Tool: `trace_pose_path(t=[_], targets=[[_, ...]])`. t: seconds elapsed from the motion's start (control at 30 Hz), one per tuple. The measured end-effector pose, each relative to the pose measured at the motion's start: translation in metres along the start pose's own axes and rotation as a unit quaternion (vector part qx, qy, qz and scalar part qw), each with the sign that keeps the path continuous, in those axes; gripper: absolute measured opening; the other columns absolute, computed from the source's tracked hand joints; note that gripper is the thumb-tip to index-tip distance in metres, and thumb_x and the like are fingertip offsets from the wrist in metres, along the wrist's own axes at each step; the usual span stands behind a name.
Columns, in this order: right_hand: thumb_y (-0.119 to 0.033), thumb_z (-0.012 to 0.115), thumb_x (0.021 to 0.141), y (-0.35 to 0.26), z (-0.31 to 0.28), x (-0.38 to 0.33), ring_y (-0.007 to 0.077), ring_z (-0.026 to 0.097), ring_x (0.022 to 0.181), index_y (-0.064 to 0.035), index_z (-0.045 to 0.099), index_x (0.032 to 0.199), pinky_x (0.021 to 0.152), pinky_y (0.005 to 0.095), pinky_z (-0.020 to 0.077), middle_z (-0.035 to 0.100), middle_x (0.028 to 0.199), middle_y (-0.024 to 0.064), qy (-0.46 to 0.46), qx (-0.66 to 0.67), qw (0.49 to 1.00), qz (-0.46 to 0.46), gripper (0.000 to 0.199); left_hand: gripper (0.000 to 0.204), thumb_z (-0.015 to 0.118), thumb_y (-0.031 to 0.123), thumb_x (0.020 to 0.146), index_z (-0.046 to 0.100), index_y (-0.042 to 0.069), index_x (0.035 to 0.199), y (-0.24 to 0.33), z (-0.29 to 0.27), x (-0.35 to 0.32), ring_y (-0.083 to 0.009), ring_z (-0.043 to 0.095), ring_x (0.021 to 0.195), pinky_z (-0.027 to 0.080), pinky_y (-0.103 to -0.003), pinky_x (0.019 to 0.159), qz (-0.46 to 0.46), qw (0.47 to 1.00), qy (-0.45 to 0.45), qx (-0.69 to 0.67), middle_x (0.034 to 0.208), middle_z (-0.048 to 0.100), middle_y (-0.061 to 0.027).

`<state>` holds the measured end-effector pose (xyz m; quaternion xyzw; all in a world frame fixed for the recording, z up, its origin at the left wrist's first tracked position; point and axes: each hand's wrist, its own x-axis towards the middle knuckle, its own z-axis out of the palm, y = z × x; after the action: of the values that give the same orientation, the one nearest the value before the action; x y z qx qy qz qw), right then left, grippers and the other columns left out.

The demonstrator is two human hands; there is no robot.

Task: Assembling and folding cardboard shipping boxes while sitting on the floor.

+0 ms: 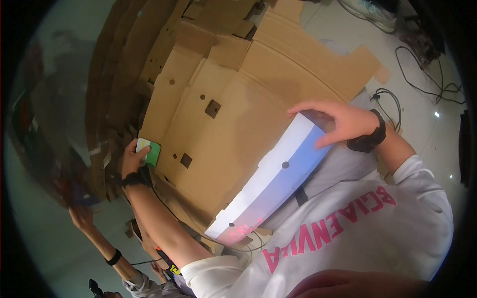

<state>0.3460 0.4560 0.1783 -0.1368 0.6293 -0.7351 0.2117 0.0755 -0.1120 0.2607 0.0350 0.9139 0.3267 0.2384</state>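
My left hand is closed around a small flat rectangular object, green with a white part, its thumb across the front. This hand is at the left edge of a large brown cardboard sheet, which has several round and square cut-outs. On the right, my right hand grips the upper end of a long folded cardboard piece, thumb on its blue face and fingers over the end. White and blue, with pink marks at the lower end, the piece slants in front of my body and has small round holes.
More brown cardboard stands in layers at the left. Black cables lie on the pale floor at the right, near a shoe. At the lower left, another person's arm reaches upward beside my left forearm.
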Motion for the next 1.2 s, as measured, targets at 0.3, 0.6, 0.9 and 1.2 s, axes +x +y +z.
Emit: trace_pose_path(t=[0.3,0.6,0.9,1.2], targets=[[-0.012,0.082,0.082,-0.014,-0.004,0.0,0.0278,0.046,0.142,-0.0035,0.033,0.158,0.117,0.0399,0.0385,0.046,0.154,0.0154,-0.001,-0.082,0.996,0.029,0.091,0.027,0.082,0.017,0.088,0.059,0.005,0.086,0.033,0.019,-0.062,-0.0057,0.05,0.075,0.041,-0.024,0.067,0.087,0.989,0.117,0.016,0.081,0.062,0.003],[-0.043,0.082,0.084,-0.068,-0.022,0.034,0.0324,0.05,0.134,-0.0029,0.04,0.153,0.11,0.0402,0.0444,0.047,0.151,0.0144,-0.133,-0.392,0.91,0.009,0.09,0.02,0.081,0.013,0.088,0.063,0.003,0.09,0.022,0.025,-0.037,-0.0059,0.053,0.075,0.042,-0.024,0.068,0.106,0.99,0.076,-0.05,0.085,0.064,0.0019],[-0.031,0.077,0.091,-0.086,-0.032,0.078,0.0268,0.06,0.122,-0.006,0.052,0.146,0.103,0.0376,0.0483,0.057,0.142,0.0113,-0.078,-0.321,0.942,0.063,0.066,0.018,0.081,0.005,0.082,0.068,-0.001,0.092,0.051,0.022,-0.045,-0.0078,0.059,0.078,0.047,-0.025,0.073,0.109,0.993,0.012,-0.042,0.085,0.068,-0.0006],[-0.024,0.067,0.099,-0.062,-0.041,0.087,0.0265,0.063,0.1,-0.0024,0.052,0.143,0.089,0.0358,0.0531,0.065,0.125,0.0118,0.082,-0.472,0.878,-0.015,0.052,0.019,0.081,0.005,0.08,0.064,-0.001,0.085,0.071,0.031,-0.06,-0.0076,0.052,0.071,0.043,-0.026,0.066,0.106,0.99,0.076,0.048,0.073,0.059,0.0003]])
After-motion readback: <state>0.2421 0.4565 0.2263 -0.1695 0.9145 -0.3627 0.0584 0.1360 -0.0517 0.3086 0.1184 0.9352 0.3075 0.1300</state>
